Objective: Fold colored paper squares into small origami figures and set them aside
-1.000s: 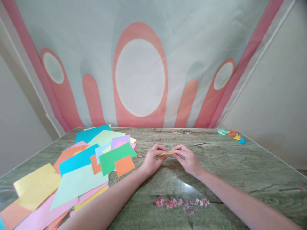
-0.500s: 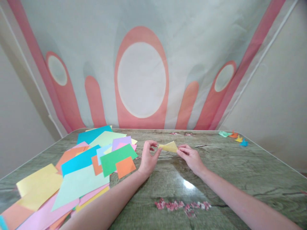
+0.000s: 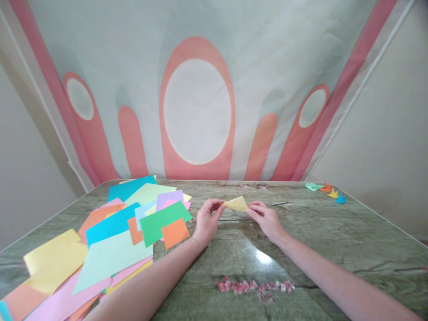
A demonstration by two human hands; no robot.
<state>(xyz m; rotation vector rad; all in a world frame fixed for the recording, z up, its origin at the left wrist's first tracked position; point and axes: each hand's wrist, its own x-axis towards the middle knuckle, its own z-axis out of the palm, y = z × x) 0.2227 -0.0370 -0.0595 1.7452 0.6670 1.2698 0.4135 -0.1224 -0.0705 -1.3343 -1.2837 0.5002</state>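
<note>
A small folded piece of pale yellow paper (image 3: 237,203) is held just over the table, stretched between both hands, with one peak pointing up. My left hand (image 3: 207,220) pinches its left tip between thumb and fingers. At the paper's right corner my right hand (image 3: 265,219) grips it with thumb and forefinger. How the inner folds lie is too small to make out.
Coloured paper sheets (image 3: 112,258) lie in an overlapping heap on the left of the wood-grain table (image 3: 321,240). Several small folded paper figures (image 3: 333,193) stand at the far right edge. Behind the table hangs a grey and pink backdrop (image 3: 197,111).
My left thumb and fingers have closed on the paper's left tip, where the fingers were raised apart before. The right hand has stayed in place.
</note>
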